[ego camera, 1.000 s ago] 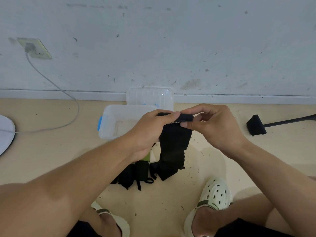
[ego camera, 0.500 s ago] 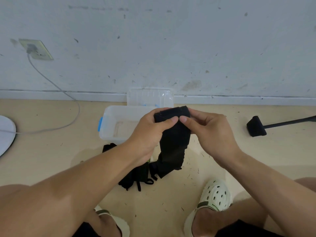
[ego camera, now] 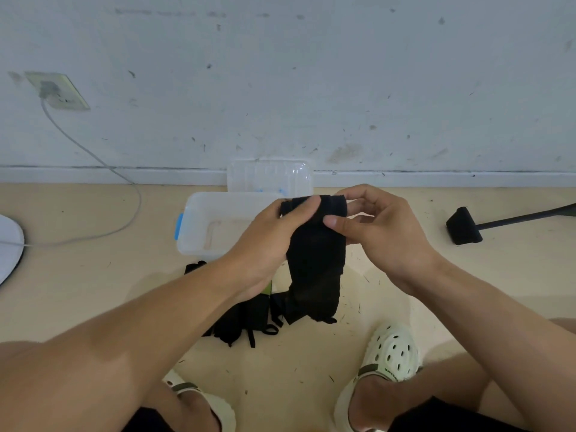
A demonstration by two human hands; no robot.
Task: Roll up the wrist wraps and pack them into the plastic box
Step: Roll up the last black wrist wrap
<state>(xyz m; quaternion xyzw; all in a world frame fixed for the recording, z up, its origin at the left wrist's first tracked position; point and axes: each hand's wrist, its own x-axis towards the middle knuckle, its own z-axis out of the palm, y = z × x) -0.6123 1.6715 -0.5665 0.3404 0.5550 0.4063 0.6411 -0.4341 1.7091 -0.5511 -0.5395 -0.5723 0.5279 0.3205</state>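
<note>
Both hands raised over the floor, in front of the plastic box. Left hand grips the top of a black wrist wrap, thumb across the rolled upper edge. Right hand pinches the same rolled edge between thumb and curled fingers. Loose end of the wrap hangs down to the floor. More black wraps lie heaped on the floor just below the left hand. Box open, its clear lid against the wall behind it. Two pale clogs near the bottom edge
</note>
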